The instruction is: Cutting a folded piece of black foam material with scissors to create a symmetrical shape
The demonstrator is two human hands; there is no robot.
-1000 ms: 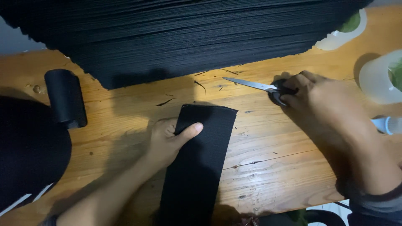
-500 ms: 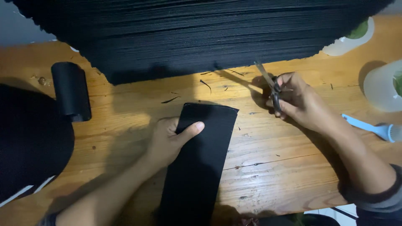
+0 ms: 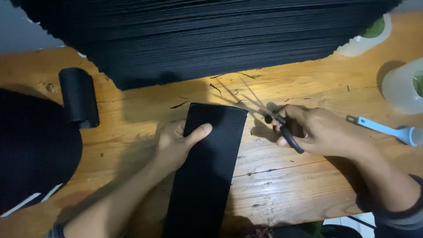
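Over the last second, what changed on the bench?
The right hand swung the scissors from lying flat with blades pointing left to blades open and angled up-left, and drew in toward the black strip. It kept its hold on the handles. The left hand stayed pressed on the strip; the black roll and blue brush did not move.

The black strip (image 3: 207,176) looks like matt woven cloth, lying on the table (image 3: 299,185) of rough, cracked, varnished wood. Right of the strip, the scissors (image 3: 269,115) show shiny metal blades and black plastic handles.
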